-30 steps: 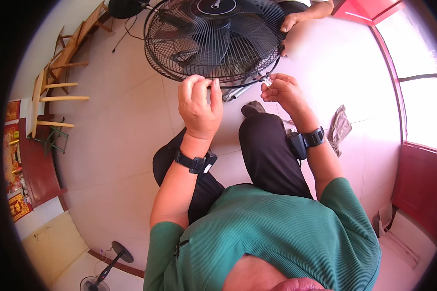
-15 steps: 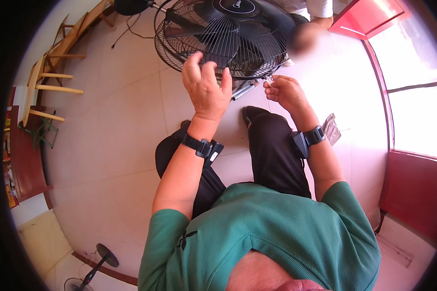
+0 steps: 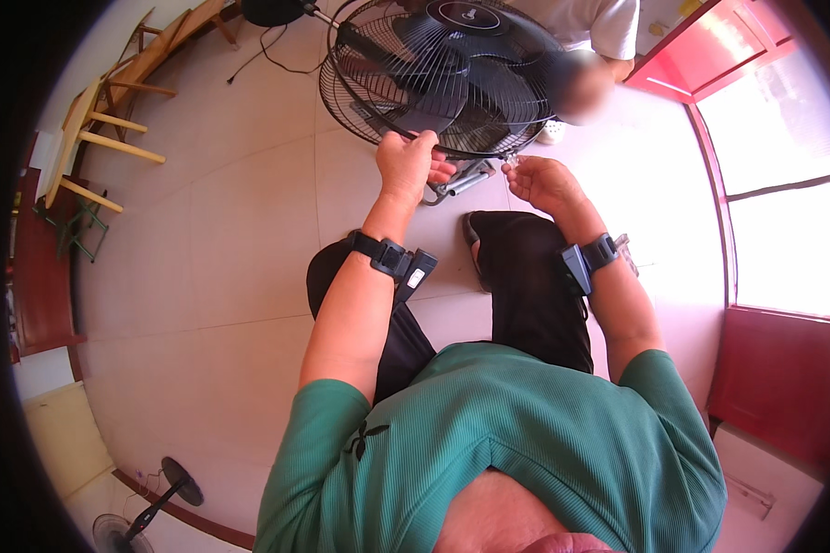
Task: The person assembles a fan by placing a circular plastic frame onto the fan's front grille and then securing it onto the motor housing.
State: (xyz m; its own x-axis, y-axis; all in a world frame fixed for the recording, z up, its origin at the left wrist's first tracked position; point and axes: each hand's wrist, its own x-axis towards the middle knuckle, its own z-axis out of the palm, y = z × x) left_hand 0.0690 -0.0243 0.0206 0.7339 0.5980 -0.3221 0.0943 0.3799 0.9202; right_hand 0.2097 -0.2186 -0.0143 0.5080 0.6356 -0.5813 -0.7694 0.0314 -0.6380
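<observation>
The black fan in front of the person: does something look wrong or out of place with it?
Yes. The black fan lies tipped over on the tiled floor, not upright on its stand. The left hand grips the lower rim of its wire guard; the right hand pinches a small part beside that rim.

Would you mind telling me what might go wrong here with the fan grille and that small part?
The left hand grips the fan grille at its lower rim; fingers could get pinched between the wires. The right hand pinches a small part at the rim; it might slip and drop to the floor. Another person crouches close behind the fan.
</observation>
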